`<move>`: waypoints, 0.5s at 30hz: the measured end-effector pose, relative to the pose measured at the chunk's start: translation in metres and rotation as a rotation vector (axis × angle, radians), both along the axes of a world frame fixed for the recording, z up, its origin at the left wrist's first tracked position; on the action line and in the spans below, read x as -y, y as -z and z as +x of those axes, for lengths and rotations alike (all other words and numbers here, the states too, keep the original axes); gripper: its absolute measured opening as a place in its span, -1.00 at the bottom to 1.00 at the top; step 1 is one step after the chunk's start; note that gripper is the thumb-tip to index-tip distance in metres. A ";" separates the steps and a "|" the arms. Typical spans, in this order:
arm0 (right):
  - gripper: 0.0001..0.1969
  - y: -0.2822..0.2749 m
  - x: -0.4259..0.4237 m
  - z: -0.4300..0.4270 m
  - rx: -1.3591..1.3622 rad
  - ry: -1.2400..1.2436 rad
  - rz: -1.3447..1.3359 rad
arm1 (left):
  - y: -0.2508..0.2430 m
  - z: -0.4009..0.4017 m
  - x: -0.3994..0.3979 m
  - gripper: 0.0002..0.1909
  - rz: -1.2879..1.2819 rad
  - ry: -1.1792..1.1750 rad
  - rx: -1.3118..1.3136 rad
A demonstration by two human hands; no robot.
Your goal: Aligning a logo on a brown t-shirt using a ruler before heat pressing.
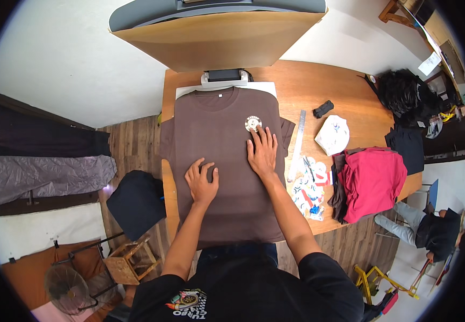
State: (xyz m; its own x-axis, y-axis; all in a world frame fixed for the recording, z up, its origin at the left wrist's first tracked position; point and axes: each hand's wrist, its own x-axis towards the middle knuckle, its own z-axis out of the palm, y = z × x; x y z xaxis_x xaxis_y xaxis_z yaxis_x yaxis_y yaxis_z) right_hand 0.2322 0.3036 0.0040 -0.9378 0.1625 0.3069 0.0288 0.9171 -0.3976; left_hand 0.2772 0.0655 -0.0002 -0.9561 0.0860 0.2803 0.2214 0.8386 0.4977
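A brown T-shirt (228,189) lies spread over the lower platen of a heat press, its collar toward the hinge. On the chest is a round, pale printed emblem (253,124) bearing writing. My right hand (263,152) rests on the shirt, fingertips at the emblem's lower edge and fingers a little apart. Lower and to the left, my left hand (202,181) touches the fabric with spread, bent fingers; nothing is in it. Beyond the collar the upper platen (220,38) stands raised, covered by a tan sheet.
On the wooden table (317,80) to the right are a steel ruler (297,145), thread snips (309,167) over cut transfer scraps (307,195), a white bundle (332,135) and stacked red garments (373,181). A dark garment (137,204) is at left. Another person (437,231) sits at far right.
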 end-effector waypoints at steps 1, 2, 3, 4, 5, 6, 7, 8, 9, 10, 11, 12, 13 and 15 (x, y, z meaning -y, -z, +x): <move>-0.53 0.000 0.000 0.000 0.000 0.001 0.000 | 0.000 0.000 0.000 -0.74 0.000 0.001 0.000; -0.53 0.000 0.001 -0.001 0.006 0.010 0.003 | -0.001 0.000 0.000 -0.74 0.001 0.001 0.003; -0.53 0.000 0.001 -0.001 0.013 0.018 0.007 | -0.001 0.000 -0.001 -0.74 0.002 0.000 0.006; -0.53 0.000 0.001 -0.001 0.013 0.019 0.007 | -0.001 0.000 0.000 -0.74 0.002 0.001 0.006; -0.52 0.000 0.001 -0.001 0.018 0.025 -0.002 | -0.001 0.000 0.000 -0.74 0.005 0.001 0.003; -0.52 0.000 0.001 -0.002 0.022 0.030 -0.010 | 0.000 0.000 0.000 -0.74 0.008 0.001 -0.002; -0.52 0.000 0.001 -0.002 0.022 0.029 -0.010 | 0.000 0.000 0.000 -0.74 0.008 0.000 -0.002; -0.52 -0.001 0.001 -0.001 0.022 0.029 -0.008 | 0.000 0.000 0.000 -0.74 0.004 0.000 -0.004; -0.52 -0.001 0.001 -0.001 0.023 0.029 -0.005 | -0.001 0.000 -0.001 -0.74 0.000 0.000 -0.007; -0.52 -0.001 0.001 -0.001 0.023 0.028 -0.005 | -0.001 0.000 -0.001 -0.74 0.000 0.000 -0.008; -0.52 0.000 0.000 -0.002 0.021 0.026 -0.003 | -0.001 0.000 -0.001 -0.74 -0.003 0.002 -0.014; -0.51 0.000 0.000 -0.002 0.021 0.024 -0.001 | -0.002 0.000 -0.001 -0.75 -0.007 0.005 -0.019; -0.51 0.001 0.000 -0.002 0.021 0.024 -0.001 | -0.003 0.000 -0.002 -0.75 -0.007 0.005 -0.018; -0.52 0.001 0.000 -0.002 0.026 0.028 0.004 | -0.004 0.000 -0.002 -0.75 -0.012 0.006 -0.018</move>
State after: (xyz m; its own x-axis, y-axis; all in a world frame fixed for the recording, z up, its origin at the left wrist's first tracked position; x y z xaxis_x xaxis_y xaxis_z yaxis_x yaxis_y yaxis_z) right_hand 0.2305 0.3037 0.0032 -0.9406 0.1872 0.2833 0.0645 0.9175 -0.3924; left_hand 0.2773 0.0678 0.0043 -0.9505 0.0948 0.2959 0.2347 0.8431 0.4838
